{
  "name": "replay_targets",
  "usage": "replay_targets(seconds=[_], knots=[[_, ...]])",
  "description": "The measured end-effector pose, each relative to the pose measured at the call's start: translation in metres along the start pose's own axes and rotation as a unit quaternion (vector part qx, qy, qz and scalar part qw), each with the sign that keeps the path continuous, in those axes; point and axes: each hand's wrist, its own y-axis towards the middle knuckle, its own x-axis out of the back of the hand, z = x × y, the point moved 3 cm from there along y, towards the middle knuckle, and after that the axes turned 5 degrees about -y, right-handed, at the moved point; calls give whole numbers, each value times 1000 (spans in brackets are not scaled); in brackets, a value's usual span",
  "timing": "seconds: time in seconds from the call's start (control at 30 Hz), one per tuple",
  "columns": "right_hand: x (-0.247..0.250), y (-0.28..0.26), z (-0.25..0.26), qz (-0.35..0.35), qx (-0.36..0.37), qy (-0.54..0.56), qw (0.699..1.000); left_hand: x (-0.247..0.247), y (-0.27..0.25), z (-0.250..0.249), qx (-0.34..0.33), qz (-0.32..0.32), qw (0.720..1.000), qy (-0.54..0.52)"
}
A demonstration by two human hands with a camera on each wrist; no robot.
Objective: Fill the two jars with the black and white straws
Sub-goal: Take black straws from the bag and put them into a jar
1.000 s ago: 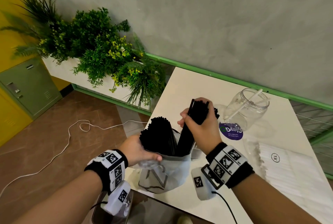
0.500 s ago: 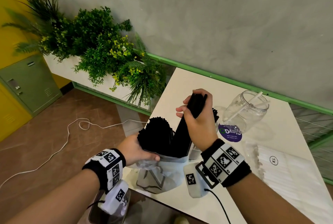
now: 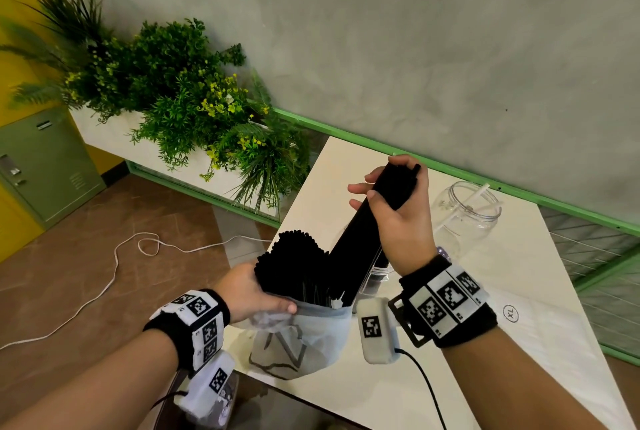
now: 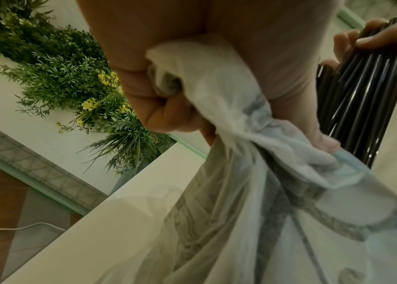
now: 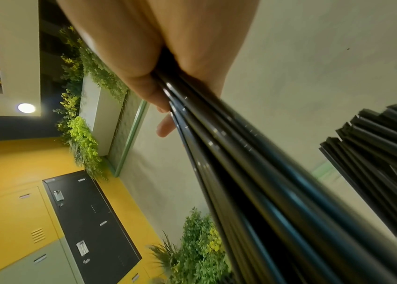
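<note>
My right hand [image 3: 398, 211] grips a thick bundle of black straws [image 3: 363, 239] near its top, lifted partway out of a translucent plastic bag [image 3: 304, 336]. The same bundle [image 5: 265, 173] fills the right wrist view. My left hand [image 3: 249, 291] holds the bag's bunched rim [image 4: 192, 80] at the table's near-left corner. More black straws [image 3: 291, 263] stand in the bag. A clear jar [image 3: 467, 211] with a couple of white straws stands behind my right hand. A second jar [image 3: 374, 277] is mostly hidden behind the bundle and my wrist.
The white table [image 3: 519, 377] has its left edge beside the bag. A wrapped pack of white straws [image 3: 540, 343] marked XL lies at the right. Potted plants [image 3: 180, 90] and a white cable [image 3: 104, 277] on the floor are to the left.
My right hand has risen with the bundle of black straws, drawing it higher out of the bag. My left hand has stayed on the bag's rim.
</note>
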Motion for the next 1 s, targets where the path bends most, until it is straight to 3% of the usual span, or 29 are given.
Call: replay_targets(seconds=[0.4, 0.57, 1.0], knots=[[25, 17, 29, -39, 56, 2, 998, -1, 0, -3, 1, 13, 1000, 4], [39, 20, 36, -100, 142, -8, 985, -1, 1, -3, 2, 19, 1000, 0], [53, 11, -4, -197, 181, -83, 960, 1, 2, -3, 4, 11, 1000, 14]])
